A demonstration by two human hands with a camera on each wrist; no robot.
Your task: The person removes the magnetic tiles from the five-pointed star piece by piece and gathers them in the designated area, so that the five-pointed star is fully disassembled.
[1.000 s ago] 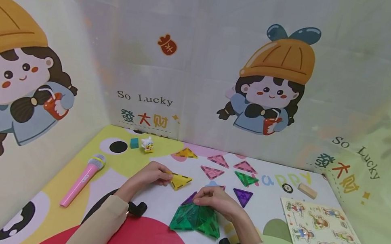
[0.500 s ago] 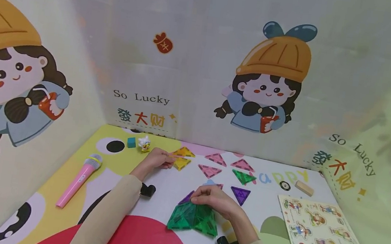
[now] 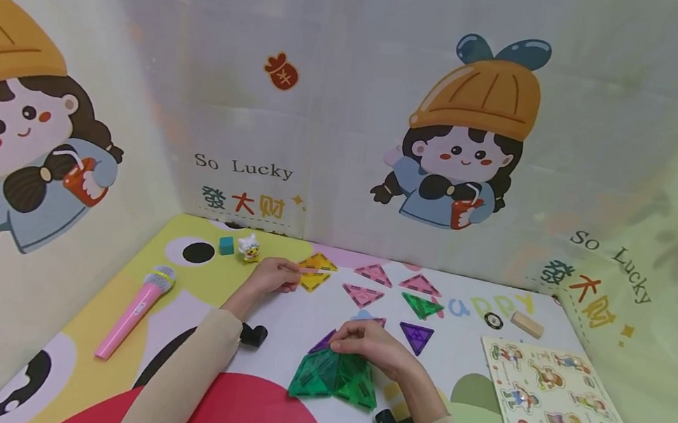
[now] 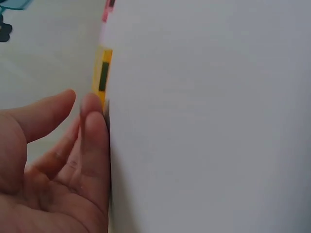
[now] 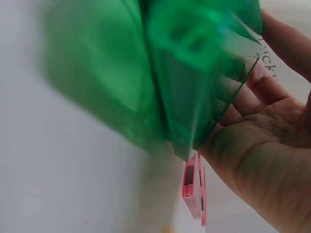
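Note:
In the head view my left hand (image 3: 276,276) reaches to the back of the table, beside two triangular magnetic tiles, an orange-yellow tile (image 3: 318,260) and a yellow tile (image 3: 314,281). Its fingertips touch the near tile's left end; the left wrist view shows the thumb standing apart from the nearly straight fingers (image 4: 95,141). My right hand (image 3: 374,347) pinches the top of a standing shape of green magnetic tiles (image 3: 336,380). Behind that shape a purple tile (image 3: 323,341) shows in part. Through the clear green plastic, some right-hand fingers (image 5: 238,97) are visible.
Pink triangles (image 3: 363,296), a green triangle (image 3: 421,307) and a purple triangle (image 3: 416,338) lie behind the right hand. A pink microphone (image 3: 136,313), a teal cube (image 3: 227,246) and a small figurine (image 3: 249,248) are left. A wooden block (image 3: 527,325) and picture board (image 3: 568,416) are right.
My left hand has carried the yellow tile away from me and laid it beside the orange-yellow one; its thumb is now off the tile. The right hand stays at the green tiles.

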